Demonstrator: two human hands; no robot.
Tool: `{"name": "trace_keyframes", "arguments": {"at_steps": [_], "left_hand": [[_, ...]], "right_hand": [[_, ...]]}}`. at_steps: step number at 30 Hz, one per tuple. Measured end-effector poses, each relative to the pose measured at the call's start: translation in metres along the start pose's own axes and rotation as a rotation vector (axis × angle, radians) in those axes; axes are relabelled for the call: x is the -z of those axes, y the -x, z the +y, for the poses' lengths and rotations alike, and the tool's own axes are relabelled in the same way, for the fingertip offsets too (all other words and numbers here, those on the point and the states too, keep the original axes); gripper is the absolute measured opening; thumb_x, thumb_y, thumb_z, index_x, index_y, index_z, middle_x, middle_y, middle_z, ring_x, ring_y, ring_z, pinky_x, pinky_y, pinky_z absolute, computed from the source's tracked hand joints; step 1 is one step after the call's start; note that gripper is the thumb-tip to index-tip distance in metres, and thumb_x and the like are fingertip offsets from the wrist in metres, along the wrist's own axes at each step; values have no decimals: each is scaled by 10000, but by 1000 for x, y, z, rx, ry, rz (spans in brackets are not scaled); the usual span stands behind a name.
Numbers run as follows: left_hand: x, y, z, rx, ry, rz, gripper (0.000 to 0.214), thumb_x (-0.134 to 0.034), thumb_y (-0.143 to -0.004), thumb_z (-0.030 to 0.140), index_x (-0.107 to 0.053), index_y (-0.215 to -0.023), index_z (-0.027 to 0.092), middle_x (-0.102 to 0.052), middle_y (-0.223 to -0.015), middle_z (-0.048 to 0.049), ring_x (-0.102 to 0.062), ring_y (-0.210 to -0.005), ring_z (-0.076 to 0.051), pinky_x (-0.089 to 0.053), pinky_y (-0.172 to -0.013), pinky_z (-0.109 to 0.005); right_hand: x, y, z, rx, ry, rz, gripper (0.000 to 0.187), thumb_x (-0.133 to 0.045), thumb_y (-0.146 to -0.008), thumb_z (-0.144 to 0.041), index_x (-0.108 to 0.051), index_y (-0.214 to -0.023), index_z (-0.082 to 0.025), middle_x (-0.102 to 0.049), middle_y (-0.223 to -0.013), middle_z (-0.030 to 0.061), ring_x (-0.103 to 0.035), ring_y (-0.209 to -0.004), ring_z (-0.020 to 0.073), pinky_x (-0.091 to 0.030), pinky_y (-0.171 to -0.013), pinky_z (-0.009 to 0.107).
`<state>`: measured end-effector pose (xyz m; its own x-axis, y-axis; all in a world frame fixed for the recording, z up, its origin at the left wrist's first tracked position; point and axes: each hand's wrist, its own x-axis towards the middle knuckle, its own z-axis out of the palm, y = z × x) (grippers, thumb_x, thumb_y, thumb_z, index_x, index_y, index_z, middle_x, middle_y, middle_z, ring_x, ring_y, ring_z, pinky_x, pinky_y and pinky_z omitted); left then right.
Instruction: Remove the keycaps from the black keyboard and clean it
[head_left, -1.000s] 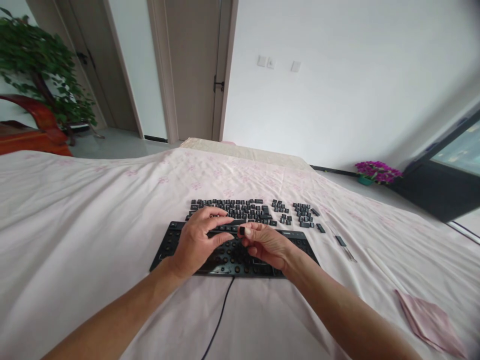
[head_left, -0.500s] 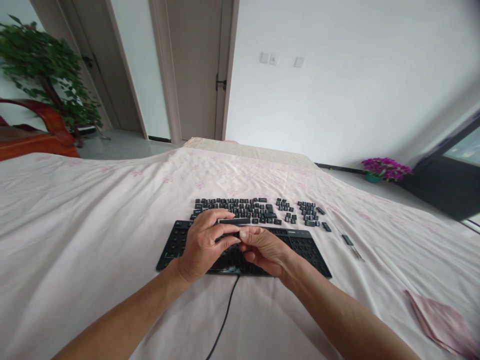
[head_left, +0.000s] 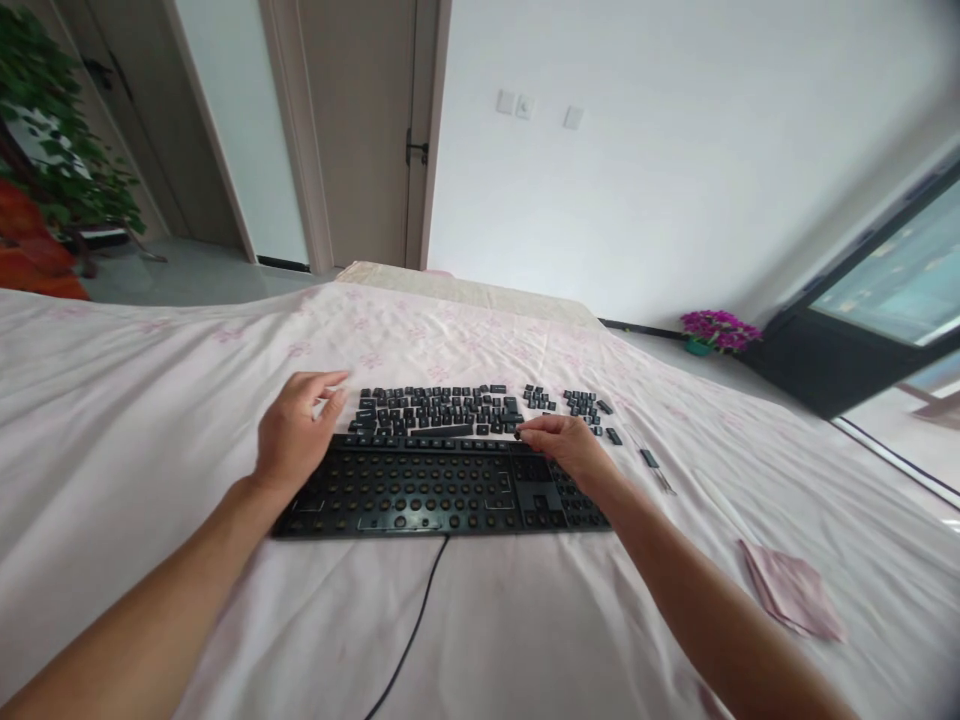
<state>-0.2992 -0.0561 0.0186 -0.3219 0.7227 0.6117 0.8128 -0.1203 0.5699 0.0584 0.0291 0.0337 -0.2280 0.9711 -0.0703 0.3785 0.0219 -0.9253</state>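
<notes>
A black keyboard (head_left: 420, 490) lies on the cloth with most of its key sockets bare; a row of keycaps sits along its top edge. Behind it, loose black keycaps (head_left: 442, 405) are laid out in rows and groups, with the long space bar (head_left: 442, 431) in front. My left hand (head_left: 296, 430) hovers at the keyboard's upper left corner, fingers apart and holding nothing. Over the keyboard's upper right, my right hand (head_left: 562, 445) pinches a small dark keycap (head_left: 517, 434) between thumb and forefinger; the fingers partly cover it.
A keycap puller (head_left: 650, 460) with wire ends lies to the right. Nearer me is a folded pink cloth (head_left: 793, 590). The keyboard's cable (head_left: 416, 620) runs toward me over the pale bedcover-like cloth (head_left: 150, 420). Beyond stand a door and a pot of purple flowers (head_left: 718, 330).
My hands were together over the middle of the keyboard; they have parted, the left to the keyboard's upper left, the right to its upper right. The view has shifted to the right.
</notes>
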Motion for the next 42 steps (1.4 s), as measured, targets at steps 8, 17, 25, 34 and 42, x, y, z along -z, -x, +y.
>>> {"name": "trace_keyframes", "arguments": {"at_steps": [8,17,25,34,42], "left_hand": [[-18,5,-59,289,-12,-185,481,-528,-819,463,-634,-1216,212,-662,-1082,-52,-642,-850,-185,-512,-789,-298],[-21,8,-55,340,33,-225,490,-528,-795,446,-650,-1201,200,-679,-1047,-53,-639,-855,-194,-499,-822,-311],[-21,9,-55,324,28,-253,484,-518,-802,425,-642,-1214,203,-668,-1083,-59,-641,-871,-191,-497,-843,-311],[-21,10,-55,309,20,-251,476,-519,-800,407,-643,-1209,198,-669,-1097,-66,-642,-862,-187,-503,-832,-308],[-21,9,-55,290,23,-247,453,-516,-806,388,-652,-1195,200,-669,-1100,-63,-641,-868,-186,-498,-837,-305]], "right_hand": [[12,-8,18,197,547,19,134,-684,-752,-306,-784,-828,-261,-732,-877,11,-658,-849,203,-455,-780,307],[4,-4,13,294,687,2,121,-667,-803,-279,-776,-856,-266,-709,-885,1,-646,-841,174,-451,-771,271],[-2,8,0,463,947,-23,184,-582,-896,-284,-756,-875,-232,-670,-879,29,-611,-845,168,-420,-751,263],[-10,13,0,550,1086,4,259,-492,-949,-271,-738,-878,-232,-639,-868,44,-567,-848,177,-389,-759,275],[-17,30,4,520,1258,-19,312,-425,-935,-142,-675,-1103,-223,-620,-952,73,-541,-900,203,-392,-803,298]]}}
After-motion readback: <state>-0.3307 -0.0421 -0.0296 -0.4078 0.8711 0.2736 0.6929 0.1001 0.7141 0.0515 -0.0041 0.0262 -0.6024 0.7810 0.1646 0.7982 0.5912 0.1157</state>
